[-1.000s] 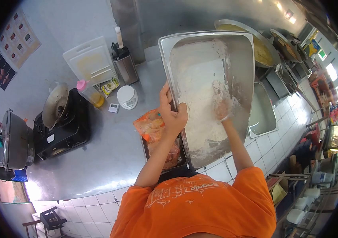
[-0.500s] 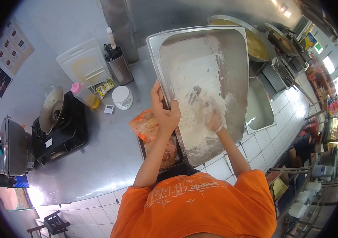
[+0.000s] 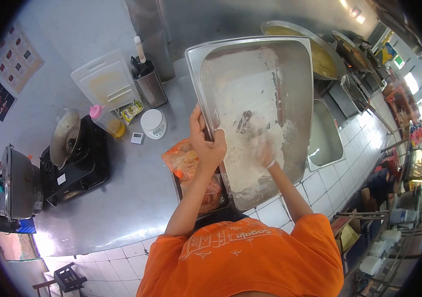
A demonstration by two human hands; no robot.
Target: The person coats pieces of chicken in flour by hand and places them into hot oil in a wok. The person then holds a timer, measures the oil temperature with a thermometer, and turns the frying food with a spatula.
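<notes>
From here, the deep metal pan [image 3: 297, 94] looks stiff and unwieldy, best taken by its rim, where the left hand [image 3: 208, 148] grips it; the white powder [image 3: 235, 114] inside, at the right hand [image 3: 265, 152], looks light and soft (that hand's too blurred for me to tell whether it's open or closed). I count one such pan, one orange-and-clear bag [image 3: 185, 157] beside the left forearm, and, left of the left hand, one scale [image 3: 153, 123], one timer [image 3: 137, 138] and one pink-capped bottle [image 3: 108, 123].
</notes>
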